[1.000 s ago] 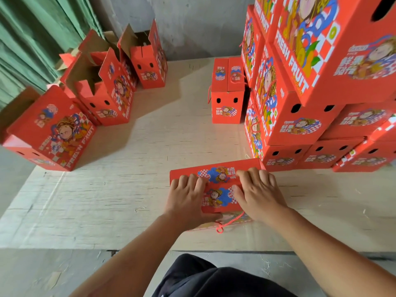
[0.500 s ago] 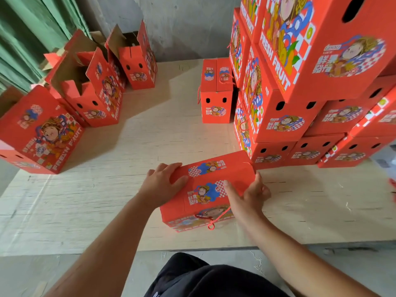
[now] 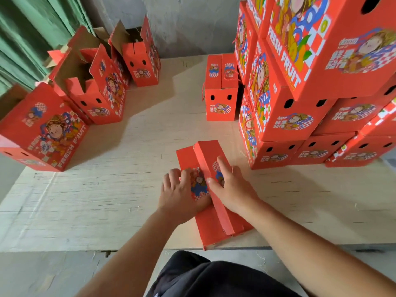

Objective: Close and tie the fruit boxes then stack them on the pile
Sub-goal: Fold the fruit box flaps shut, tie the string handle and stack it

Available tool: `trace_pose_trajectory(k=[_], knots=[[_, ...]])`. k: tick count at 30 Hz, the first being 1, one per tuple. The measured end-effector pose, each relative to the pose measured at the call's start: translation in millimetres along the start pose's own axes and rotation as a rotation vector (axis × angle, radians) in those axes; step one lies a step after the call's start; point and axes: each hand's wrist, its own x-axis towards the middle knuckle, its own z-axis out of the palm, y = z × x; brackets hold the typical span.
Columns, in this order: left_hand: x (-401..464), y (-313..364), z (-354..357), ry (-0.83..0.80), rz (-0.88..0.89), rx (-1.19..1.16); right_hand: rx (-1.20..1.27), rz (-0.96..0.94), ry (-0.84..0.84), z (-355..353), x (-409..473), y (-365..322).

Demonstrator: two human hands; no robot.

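Left of the stacked pile (image 3: 304,99), at the table's (image 3: 107,189) near edge, lies the red fruit box (image 3: 214,215). The left hand (image 3: 180,194) presses its top with loosely curled fingers; the right hand (image 3: 232,185) rests flat, fingers extended.

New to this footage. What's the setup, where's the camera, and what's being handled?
No machine here: a person works with bare hands, filmed by one wide-angle camera on their head that looks down. The left hand and right hand both rest on the top flaps of a red fruit box at the near edge of a pale wooden table; its two flaps meet along a raised seam. To the right stands a pile of closed boxes, one closed box beside it. On the left, open boxes wait.
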Motion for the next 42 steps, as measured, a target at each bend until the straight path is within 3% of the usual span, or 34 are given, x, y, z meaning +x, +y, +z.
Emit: trace_pose_trajectory(k=[5,7,10,12,14,17,20,24,29,34,37,40,42], knots=[[20.3,-38.2,-6.6,0.024,0.473,0.082,-0.029,-0.052,-0.096,-18.5,19.7,3.0],[31.2,-41.9,-15.2,-0.099,0.663,0.188,0.036,-0.12,-0.194,-36.1,30.8,10.0],[55.4,-32.2,-25.1,-0.058,0.902,0.369,0.211,-0.25,-0.353,-68.6,49.9,11.4],[67.9,-20.9,-29.6,-0.07,0.964,0.356,0.341,-0.285,-0.372,-85.6,59.7,6.3],[72.4,-13.7,-31.0,-0.099,0.941,0.269,0.403,-0.236,-0.359,-88.3,57.5,-1.3],[61.4,-9.1,-21.3,-0.036,0.869,0.216,0.011,-0.217,-0.275,-63.2,31.9,1.2],[37.6,-5.5,-2.6,0.017,0.743,0.133,-0.321,-0.324,-0.1,-39.3,-1.4,19.3],[20.3,-10.0,8.7,0.093,0.683,0.063,-0.421,-0.365,0.006,-36.9,-12.3,46.0],[27.0,-39.0,-5.9,0.107,0.542,0.09,-0.389,-0.307,-0.056,-55.0,-6.5,48.5],[24.8,-35.1,-8.7,0.338,0.558,0.023,-0.169,-0.131,-0.098,-77.4,-1.8,38.3],[17.9,-38.9,-8.9,0.447,0.585,-0.023,-0.119,-0.064,-0.227,-85.7,6.0,35.9],[18.7,-40.6,-10.8,0.404,0.528,-0.102,-0.171,-0.11,-0.394,-82.9,7.7,36.0],[18.6,-38.3,-6.3,0.341,0.501,-0.1,-0.19,-0.126,-0.419,-78.8,8.7,37.2]])
